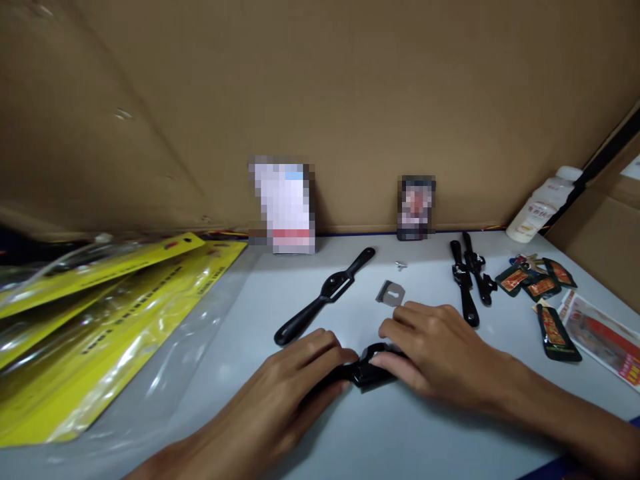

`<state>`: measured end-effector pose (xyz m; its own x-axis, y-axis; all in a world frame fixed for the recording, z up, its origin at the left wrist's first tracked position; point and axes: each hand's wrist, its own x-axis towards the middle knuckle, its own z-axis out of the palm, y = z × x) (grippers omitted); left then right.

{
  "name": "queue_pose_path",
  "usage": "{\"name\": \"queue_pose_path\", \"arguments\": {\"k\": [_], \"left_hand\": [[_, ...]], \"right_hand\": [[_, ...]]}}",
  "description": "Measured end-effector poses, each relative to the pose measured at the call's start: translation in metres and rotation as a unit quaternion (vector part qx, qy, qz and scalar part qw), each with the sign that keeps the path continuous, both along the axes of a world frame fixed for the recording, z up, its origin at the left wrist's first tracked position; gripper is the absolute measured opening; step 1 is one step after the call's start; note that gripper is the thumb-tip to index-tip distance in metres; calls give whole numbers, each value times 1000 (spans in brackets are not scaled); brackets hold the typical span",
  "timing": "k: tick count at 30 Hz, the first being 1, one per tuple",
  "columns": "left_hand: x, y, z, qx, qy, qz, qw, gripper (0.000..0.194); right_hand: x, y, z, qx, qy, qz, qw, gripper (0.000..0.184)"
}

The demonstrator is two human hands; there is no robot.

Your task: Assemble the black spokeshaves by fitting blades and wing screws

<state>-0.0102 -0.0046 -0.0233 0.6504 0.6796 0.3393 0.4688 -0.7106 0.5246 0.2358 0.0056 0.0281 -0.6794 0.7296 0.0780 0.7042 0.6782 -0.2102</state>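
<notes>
A black two-handled tool body (371, 368) lies on the pale table near me, and both my hands grip it. My left hand (295, 373) covers its left handle. My right hand (435, 347) wraps over its right side, fingers curled on the middle. Just beyond my right fingers lies a small flat metal blade (390, 293) with a slot. A tiny wing screw (401, 265) sits farther back. Another black two-handled tool (325, 297) lies diagonally behind my left hand.
Two more black tools (470, 280) lie at the right. Snack sachets (543, 287), a printed packet (603, 337) and a white bottle (543, 207) fill the right corner. Yellow card packs in clear plastic (100, 313) are stacked at the left. Cardboard walls (350, 100) enclose the table.
</notes>
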Motion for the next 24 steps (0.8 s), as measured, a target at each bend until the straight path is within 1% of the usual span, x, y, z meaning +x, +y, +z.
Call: {"name": "queue_pose_path", "arguments": {"k": [2,5,8,11,15,19,22,24], "left_hand": [[0,0,-1,4,-4,0,1000,26],[0,0,-3,11,-5,-6,1000,25],[0,0,-4,19,-6,-3,1000,25],[0,0,-4,18,-14,-2,1000,23],[0,0,-2,12,-10,-13,1000,26],[0,0,-3,9,-12,-10,1000,28],[0,0,-3,9,-11,-18,1000,27],[-1,0,-4,11,-8,-21,1000,26]], "right_hand": [[-7,-3,-9,57,-22,11,998,22],[-13,-5,-18,90,-35,29,995,21],[-15,-5,-19,113,-47,33,992,19],[-14,-5,-16,124,-58,39,990,23],[-13,-5,-12,97,-65,28,993,20],[-17,-5,-18,58,-37,19,997,21],[-21,-5,-22,9,0,-19,1000,23],[-21,-5,-20,-36,21,-52,998,26]]}}
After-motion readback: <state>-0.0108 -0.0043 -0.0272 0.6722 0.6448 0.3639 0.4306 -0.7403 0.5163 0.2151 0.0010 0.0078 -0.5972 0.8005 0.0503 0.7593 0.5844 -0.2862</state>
